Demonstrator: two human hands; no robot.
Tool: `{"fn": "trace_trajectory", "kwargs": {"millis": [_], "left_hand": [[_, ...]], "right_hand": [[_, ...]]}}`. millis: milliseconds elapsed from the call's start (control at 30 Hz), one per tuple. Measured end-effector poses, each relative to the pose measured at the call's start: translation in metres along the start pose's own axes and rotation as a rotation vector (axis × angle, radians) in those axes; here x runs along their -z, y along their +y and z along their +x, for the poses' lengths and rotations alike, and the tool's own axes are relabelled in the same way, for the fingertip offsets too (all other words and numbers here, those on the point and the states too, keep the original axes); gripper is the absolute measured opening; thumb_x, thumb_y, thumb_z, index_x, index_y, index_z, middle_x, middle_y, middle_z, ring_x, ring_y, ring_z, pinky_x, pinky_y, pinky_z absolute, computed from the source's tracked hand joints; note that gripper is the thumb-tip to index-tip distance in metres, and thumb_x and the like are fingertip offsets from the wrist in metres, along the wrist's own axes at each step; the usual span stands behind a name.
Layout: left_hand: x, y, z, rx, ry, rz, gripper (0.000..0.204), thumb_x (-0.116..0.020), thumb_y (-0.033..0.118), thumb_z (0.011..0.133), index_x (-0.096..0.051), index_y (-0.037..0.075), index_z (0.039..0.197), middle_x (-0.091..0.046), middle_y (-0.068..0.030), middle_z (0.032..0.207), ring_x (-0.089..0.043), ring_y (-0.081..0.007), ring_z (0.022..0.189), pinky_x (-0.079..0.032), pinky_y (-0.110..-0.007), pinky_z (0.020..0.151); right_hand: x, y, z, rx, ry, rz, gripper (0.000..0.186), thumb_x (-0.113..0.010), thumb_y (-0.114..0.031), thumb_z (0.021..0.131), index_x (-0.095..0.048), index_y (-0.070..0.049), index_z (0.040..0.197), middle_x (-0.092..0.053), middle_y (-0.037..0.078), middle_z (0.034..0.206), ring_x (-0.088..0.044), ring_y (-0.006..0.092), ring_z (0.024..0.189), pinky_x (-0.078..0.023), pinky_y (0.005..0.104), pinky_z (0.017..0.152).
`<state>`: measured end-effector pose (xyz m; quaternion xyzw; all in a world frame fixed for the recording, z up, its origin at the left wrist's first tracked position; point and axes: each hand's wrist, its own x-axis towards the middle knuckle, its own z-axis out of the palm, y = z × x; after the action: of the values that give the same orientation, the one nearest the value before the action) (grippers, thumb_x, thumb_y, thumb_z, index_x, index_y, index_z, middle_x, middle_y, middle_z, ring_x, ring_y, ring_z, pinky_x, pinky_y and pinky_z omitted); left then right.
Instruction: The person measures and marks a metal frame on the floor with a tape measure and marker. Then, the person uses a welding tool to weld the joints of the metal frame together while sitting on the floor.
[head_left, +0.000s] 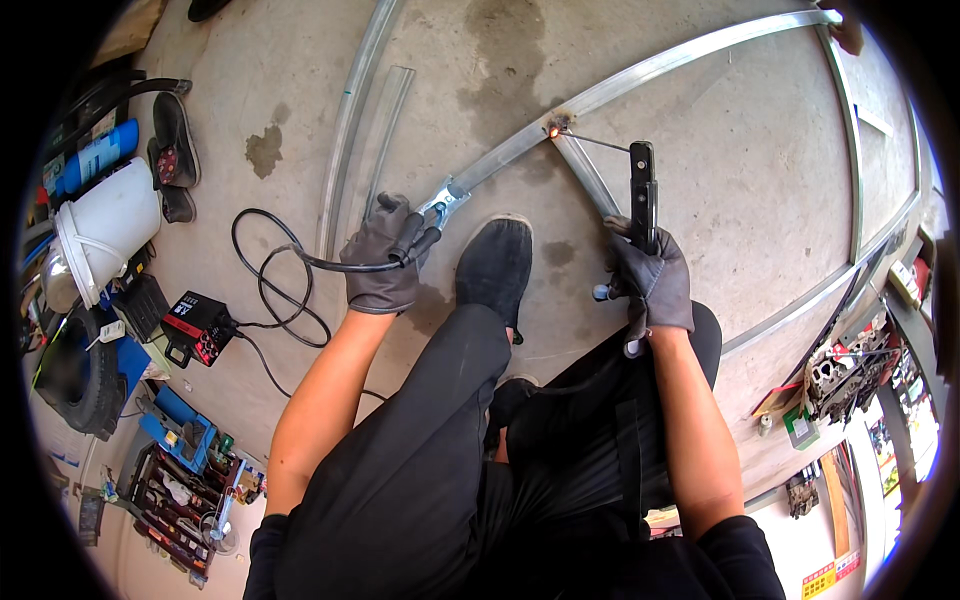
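Observation:
In a dark grey glove, my left hand [380, 262] is closed around a welding ground clamp [438, 208]. The clamp's jaws bite the near end of a long galvanized metal tube [640, 78]. My right hand [652, 280], gloved too, grips a black electrode holder [643, 185]. From the holder a thin welding rod [598, 141] runs left to the joint where a short metal brace [586, 176] meets the tube. That joint [555, 131] glows orange at the rod's tip, with dark scorching around it.
Loose metal lengths [392, 130] lie at left. A black cable [300, 262] loops near a red-and-black welding machine [198, 328]. Left stand a white bucket [115, 225], shoes [175, 140] and a tire [75, 370]. Another person's hand [848, 35] touches the frame's far right corner.

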<state>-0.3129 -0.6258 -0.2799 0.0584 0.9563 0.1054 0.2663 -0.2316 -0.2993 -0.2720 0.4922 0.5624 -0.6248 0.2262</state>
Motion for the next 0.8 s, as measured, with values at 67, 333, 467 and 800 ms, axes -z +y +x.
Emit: {"fn": "trace_trajectory", "kwargs": {"millis": [67, 333, 467, 800], "left_hand": [[-0.002, -0.001, 0.0, 0.01, 0.004, 0.014, 0.038, -0.083, 0.036, 0.093, -0.069, 0.009, 0.116, -0.077, -0.0147, 0.103, -0.074, -0.0419, 0.094, -0.057, -0.053, 0.075], [-0.003, -0.002, -0.002, -0.031, 0.017, 0.033, 0.041, -0.083, 0.031, 0.093, -0.065, 0.009, 0.122, -0.075, -0.0147, 0.103, -0.074, -0.041, 0.096, -0.057, -0.051, 0.078], [-0.003, 0.0, 0.0, 0.015, -0.032, 0.03, 0.044, -0.083, 0.03, 0.093, -0.063, 0.007, 0.125, -0.072, -0.0148, 0.108, -0.073, -0.0397, 0.093, -0.058, -0.049, 0.077], [-0.007, -0.008, -0.003, -0.056, 0.041, 0.041, 0.044, -0.082, 0.037, 0.093, -0.069, 0.009, 0.124, -0.076, -0.0162, 0.11, -0.075, -0.0408, 0.099, -0.059, -0.053, 0.077]], "right_hand": [[0.001, 0.001, 0.001, 0.005, -0.008, -0.001, 0.026, -0.077, -0.011, 0.094, -0.08, -0.006, 0.119, -0.068, 0.001, 0.074, -0.059, 0.0088, 0.054, -0.052, 0.0272, 0.052], [0.0, -0.001, 0.0, -0.022, 0.003, 0.008, 0.025, -0.078, -0.011, 0.095, -0.08, -0.006, 0.119, -0.068, 0.001, 0.074, -0.061, 0.009, 0.056, -0.052, 0.0273, 0.051], [0.004, 0.0, -0.004, 0.019, -0.009, 0.098, 0.021, -0.077, -0.005, 0.096, -0.077, -0.001, 0.116, -0.074, 0.005, 0.086, -0.065, 0.0092, 0.063, -0.055, 0.026, 0.054], [0.007, -0.008, -0.002, 0.064, 0.065, 0.166, 0.025, -0.077, -0.003, 0.094, -0.078, 0.003, 0.119, -0.076, 0.006, 0.086, -0.066, 0.0107, 0.062, -0.05, 0.0249, 0.049]]}}
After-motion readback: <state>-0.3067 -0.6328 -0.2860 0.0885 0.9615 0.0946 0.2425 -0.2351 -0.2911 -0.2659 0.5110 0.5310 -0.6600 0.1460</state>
